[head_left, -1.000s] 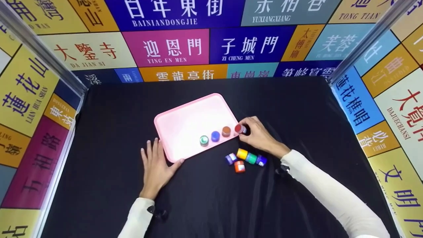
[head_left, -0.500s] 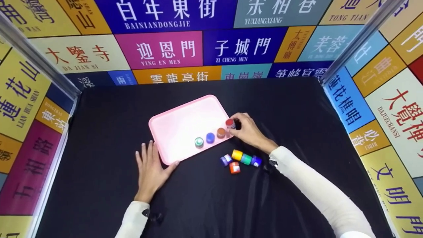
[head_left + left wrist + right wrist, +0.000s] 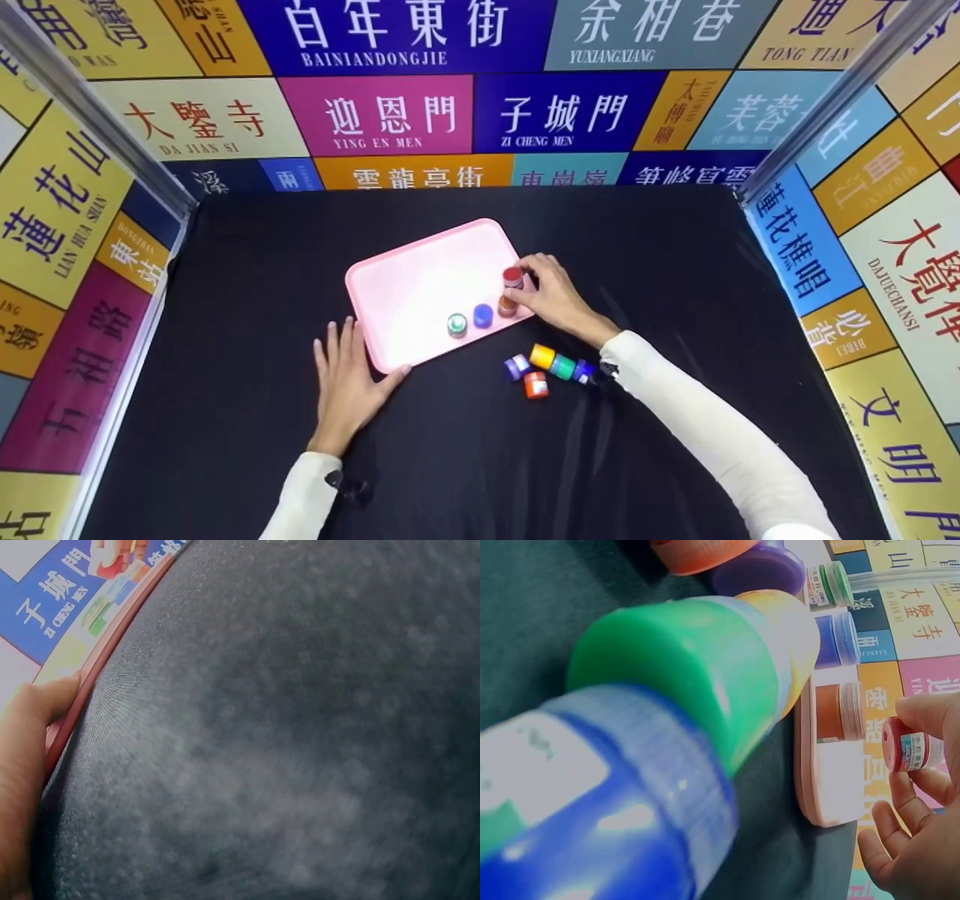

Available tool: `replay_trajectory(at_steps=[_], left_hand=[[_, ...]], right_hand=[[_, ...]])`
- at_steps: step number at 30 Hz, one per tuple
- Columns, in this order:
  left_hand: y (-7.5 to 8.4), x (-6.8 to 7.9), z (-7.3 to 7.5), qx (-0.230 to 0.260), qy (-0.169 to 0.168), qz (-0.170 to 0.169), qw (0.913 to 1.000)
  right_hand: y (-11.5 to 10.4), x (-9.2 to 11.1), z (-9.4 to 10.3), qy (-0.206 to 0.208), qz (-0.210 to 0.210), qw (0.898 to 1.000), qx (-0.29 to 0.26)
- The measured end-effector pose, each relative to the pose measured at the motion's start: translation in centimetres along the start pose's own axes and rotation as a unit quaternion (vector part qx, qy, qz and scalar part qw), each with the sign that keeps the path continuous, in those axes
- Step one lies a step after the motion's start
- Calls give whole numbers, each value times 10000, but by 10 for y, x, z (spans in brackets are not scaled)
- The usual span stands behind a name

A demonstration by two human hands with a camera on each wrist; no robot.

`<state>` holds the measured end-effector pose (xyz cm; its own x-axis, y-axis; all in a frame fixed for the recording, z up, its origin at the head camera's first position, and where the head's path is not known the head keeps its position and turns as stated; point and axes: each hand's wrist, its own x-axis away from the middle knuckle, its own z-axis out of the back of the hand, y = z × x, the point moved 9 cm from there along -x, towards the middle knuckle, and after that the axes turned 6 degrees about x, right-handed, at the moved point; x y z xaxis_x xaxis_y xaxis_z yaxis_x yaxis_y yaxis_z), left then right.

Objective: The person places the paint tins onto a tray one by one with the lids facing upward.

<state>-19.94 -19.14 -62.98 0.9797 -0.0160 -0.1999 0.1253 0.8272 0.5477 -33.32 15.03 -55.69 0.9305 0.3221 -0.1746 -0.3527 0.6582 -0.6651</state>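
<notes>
My right hand (image 3: 559, 298) pinches a small red paint jar (image 3: 513, 277) between thumb and fingers, over the right end of the pink tray (image 3: 412, 281). In the right wrist view the red jar (image 3: 904, 746) is off the tray, apart from the brown paint jar (image 3: 840, 711). Along the tray's near side stand a green jar (image 3: 457, 325), a blue jar (image 3: 483, 316) and that brown jar (image 3: 507, 307). My left hand (image 3: 349, 390) lies with fingers spread at the tray's near left corner, its thumb (image 3: 56, 699) touching the rim.
Below the tray's right end, loose paint jars lie on the black cloth (image 3: 465, 450): purple (image 3: 517, 367), yellow (image 3: 542, 355), green (image 3: 562, 366), dark blue (image 3: 583, 372) and orange (image 3: 536, 385). Printed wall panels (image 3: 390, 116) enclose the back and sides.
My right hand has carried the red jar leftward from the tray's right edge to over the tray, beside the brown jar. My left hand stays at the tray's corner.
</notes>
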Motion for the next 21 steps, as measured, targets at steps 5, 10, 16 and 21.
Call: replay_trajectory(at_steps=[5, 10, 16, 21], left_hand=[[1, 0, -1, 38, -11, -14, 10000], [-1, -2, 1, 9, -54, -22, 10000], [-1, -1, -3, 12, -120, 4, 9999], [0, 0, -1, 8, -69, 6, 10000]], right_hand=[[-2, -3, -6, -13, -98, 9999, 27], [-8, -8, -13, -20, -71, 10000, -9], [-16, -10, -20, -82, -20, 9999, -102], [-25, -14, -28, -164, 58, 9998, -139]])
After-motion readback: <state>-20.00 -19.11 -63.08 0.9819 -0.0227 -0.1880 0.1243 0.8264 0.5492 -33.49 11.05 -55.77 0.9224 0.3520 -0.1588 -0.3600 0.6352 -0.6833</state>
